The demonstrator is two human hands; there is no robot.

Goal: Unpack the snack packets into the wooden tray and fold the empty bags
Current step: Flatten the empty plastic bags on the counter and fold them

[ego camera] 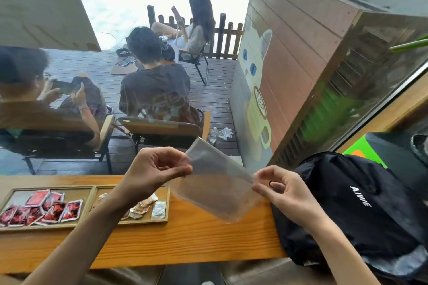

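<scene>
An empty clear plastic bag (215,183) hangs in the air above the wooden counter, stretched between both hands. My left hand (155,169) pinches its upper left edge. My right hand (280,190) pinches its right edge. Below to the left lies the wooden tray (93,192) with two compartments. The left compartment holds several red snack packets (41,209). The right one holds tan and white packets (148,207), partly hidden by my left forearm.
A black backpack (347,210) lies on the right end of the wooden counter (185,240). A glass window runs along the counter's far edge; people sit on chairs on the deck outside.
</scene>
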